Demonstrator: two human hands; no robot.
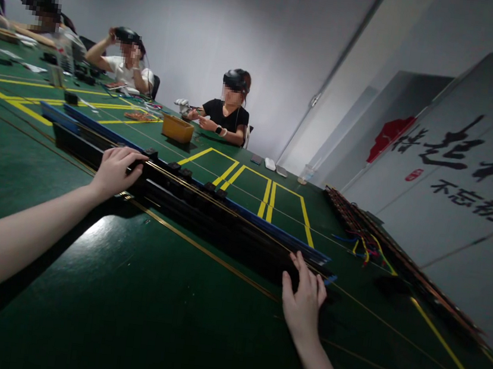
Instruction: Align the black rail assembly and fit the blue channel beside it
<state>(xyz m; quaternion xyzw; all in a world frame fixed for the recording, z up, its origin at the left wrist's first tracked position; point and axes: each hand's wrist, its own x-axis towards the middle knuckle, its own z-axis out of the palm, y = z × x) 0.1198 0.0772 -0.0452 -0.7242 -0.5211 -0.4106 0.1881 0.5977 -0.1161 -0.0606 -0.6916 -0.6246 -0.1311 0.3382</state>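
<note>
A long black channel-like rail [224, 220] with blue edges lies slantwise across the green table, with several black blocks along it. Thin brass-coloured rods run along its top. At its left part, my left hand [115, 174] has its fingers curled over the rail, closed around the end of a thin brass-coloured rod [171, 173]. My right hand [304, 296] rests at the rail's right end, fingers stretched forward and thumb apart, touching the rail near the rods. More thin brass-coloured rods [207, 248] lie on the table along the near side of the rail.
Yellow tape [265, 199] marks boxes on the green table [143, 327]. Beyond the rail stands a yellow-brown bin [176, 129]. Brown strips with coloured wires [367, 247] lie along the right edge. Three people wearing head gear sit across the table, one [228, 113] in black.
</note>
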